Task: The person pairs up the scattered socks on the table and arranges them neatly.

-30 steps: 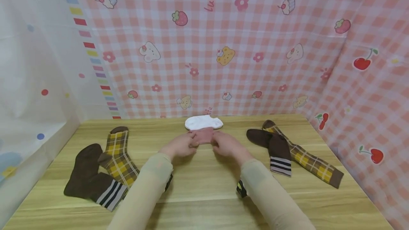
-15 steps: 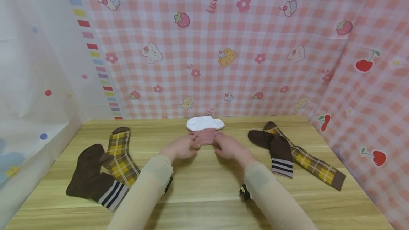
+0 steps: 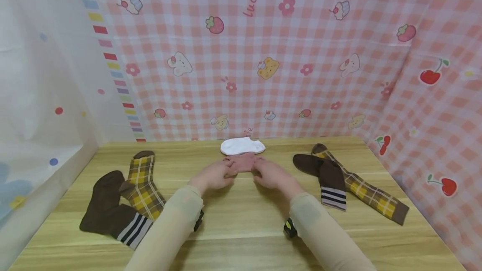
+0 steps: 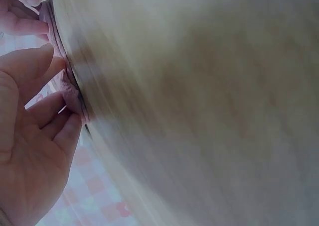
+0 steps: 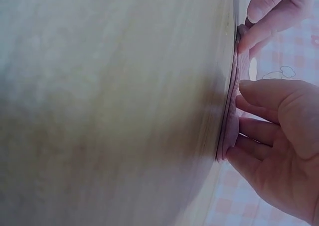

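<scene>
A pink sock (image 3: 242, 162) lies flat at the middle of the table, just in front of a white ankle sock (image 3: 241, 147). My left hand (image 3: 215, 174) rests its fingertips on the pink sock's left end, while my right hand (image 3: 272, 174) does the same at the right end. In the left wrist view the ribbed pink sock (image 4: 71, 94) shows edge-on, low against the tabletop, and the left thumb stands apart from it. Stacked layers of the pink sock (image 5: 231, 131) appear in the right wrist view, under the right fingertips.
On the left lie a brown striped-cuff sock (image 3: 103, 208) and a yellow plaid sock (image 3: 143, 183). Another brown striped-cuff sock (image 3: 331, 177) overlaps a second plaid sock (image 3: 373, 191) on the right. A checked cloth (image 3: 241, 62) hangs behind the wooden table (image 3: 241, 241).
The whole scene shifts slightly down and right in the head view. Both hands stay at the ends of the pink sock, and the other socks keep their places.
</scene>
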Available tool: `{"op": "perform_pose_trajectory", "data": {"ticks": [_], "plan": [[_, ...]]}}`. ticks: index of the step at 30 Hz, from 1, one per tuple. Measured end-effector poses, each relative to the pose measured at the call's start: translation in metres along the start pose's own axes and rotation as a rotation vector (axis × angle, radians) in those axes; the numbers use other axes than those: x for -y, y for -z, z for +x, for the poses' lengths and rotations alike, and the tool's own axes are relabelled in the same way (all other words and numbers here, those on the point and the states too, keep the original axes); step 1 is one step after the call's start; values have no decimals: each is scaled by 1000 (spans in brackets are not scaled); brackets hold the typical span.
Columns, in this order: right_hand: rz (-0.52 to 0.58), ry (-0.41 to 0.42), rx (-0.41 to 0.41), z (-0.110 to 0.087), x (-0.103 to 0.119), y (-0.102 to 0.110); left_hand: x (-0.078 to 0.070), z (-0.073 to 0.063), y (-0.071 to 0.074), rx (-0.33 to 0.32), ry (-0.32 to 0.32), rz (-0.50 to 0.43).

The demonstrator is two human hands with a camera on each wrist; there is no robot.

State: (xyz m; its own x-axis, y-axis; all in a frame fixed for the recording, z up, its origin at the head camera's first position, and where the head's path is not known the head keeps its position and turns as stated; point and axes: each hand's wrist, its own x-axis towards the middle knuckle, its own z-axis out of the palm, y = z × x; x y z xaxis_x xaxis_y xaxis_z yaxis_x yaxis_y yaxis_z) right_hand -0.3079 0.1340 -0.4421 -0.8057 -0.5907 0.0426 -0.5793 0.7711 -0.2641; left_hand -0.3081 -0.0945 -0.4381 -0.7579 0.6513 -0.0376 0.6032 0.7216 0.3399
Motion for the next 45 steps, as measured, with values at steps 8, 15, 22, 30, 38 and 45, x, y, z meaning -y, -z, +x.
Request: {"op": "perform_pose_trajectory", "data": {"ticks": [8,15,22,30,38,45], "plan": [[30,44,-7,-3,-2,3,-1,0,-2,-18,-37,24],[77,73,-66,-7,-4,5,-5,1,-3,-74,-86,15],[87,65,-118,-13,-3,10,-14,1,0,-154,-114,-14],[114,43,-193,-26,0,18,-22,-5,-3,-289,-24,56],[69,-16,-241,-41,-3,24,-30,-15,-3,-394,18,141],[23,-6,-301,-50,-3,26,-33,-24,-4,-432,-1,184]]}}
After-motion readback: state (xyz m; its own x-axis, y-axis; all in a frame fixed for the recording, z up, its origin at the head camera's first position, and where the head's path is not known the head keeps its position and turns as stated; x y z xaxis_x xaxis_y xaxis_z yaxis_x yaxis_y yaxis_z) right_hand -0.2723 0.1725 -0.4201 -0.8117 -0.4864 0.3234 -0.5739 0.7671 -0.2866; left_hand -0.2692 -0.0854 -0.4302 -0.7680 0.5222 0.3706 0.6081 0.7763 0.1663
